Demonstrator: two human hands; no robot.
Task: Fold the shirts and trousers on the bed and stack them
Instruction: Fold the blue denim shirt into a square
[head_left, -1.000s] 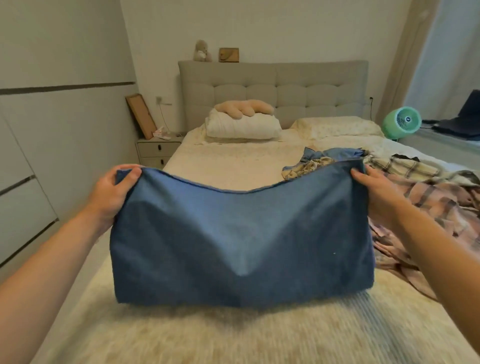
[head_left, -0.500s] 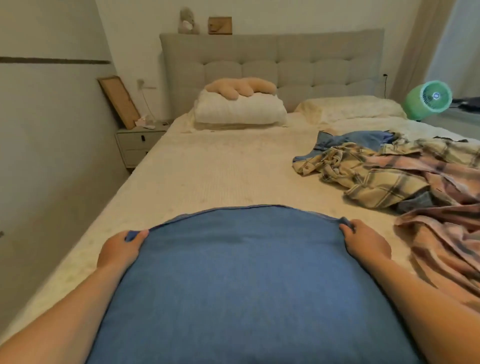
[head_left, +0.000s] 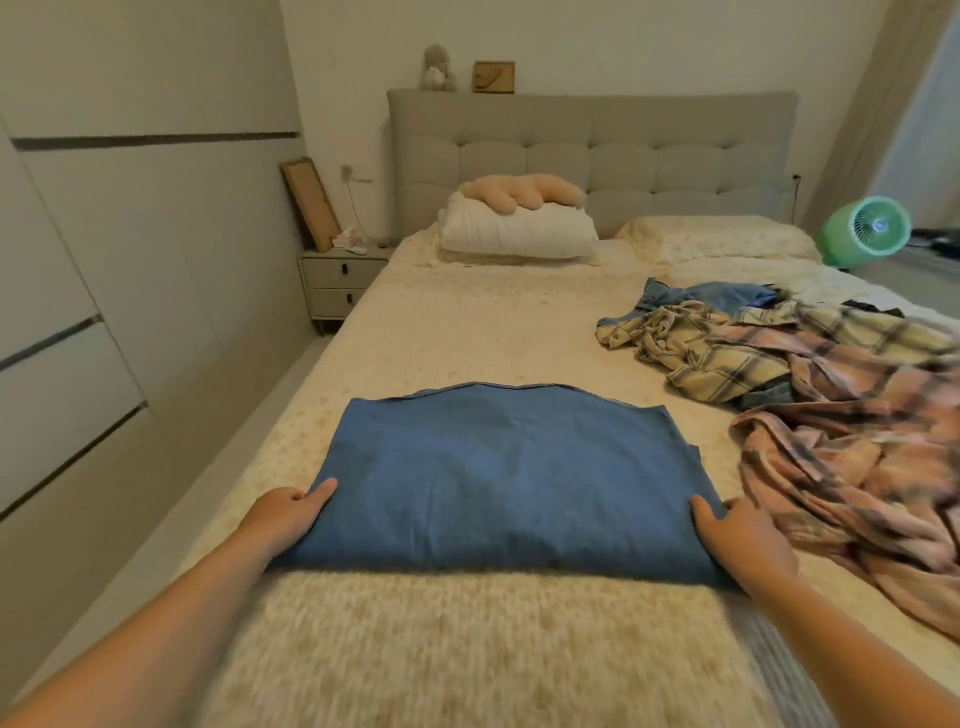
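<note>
A folded blue garment (head_left: 498, 478) lies flat on the cream bed (head_left: 467, 332) in front of me. My left hand (head_left: 283, 517) holds its near left edge, thumb on top of the cloth and fingers tucked out of sight. At the near right edge my right hand (head_left: 743, 535) holds it the same way. To the right lies a loose heap of clothes: a yellow plaid shirt (head_left: 727, 358), a pink plaid shirt (head_left: 857, 467) and a crumpled blue piece (head_left: 717, 296).
A fluffy cream blanket (head_left: 467, 649) covers the near end of the bed. A rolled white duvet (head_left: 519, 234) and a pillow (head_left: 717, 239) lie by the headboard. A nightstand (head_left: 337, 286) and wardrobe doors (head_left: 78, 312) stand left, a green fan (head_left: 867, 231) right.
The blue garment hung upright between my raised hands, then was lowered and laid flat on the bed. My hands slid from its far corners to its near side edges.
</note>
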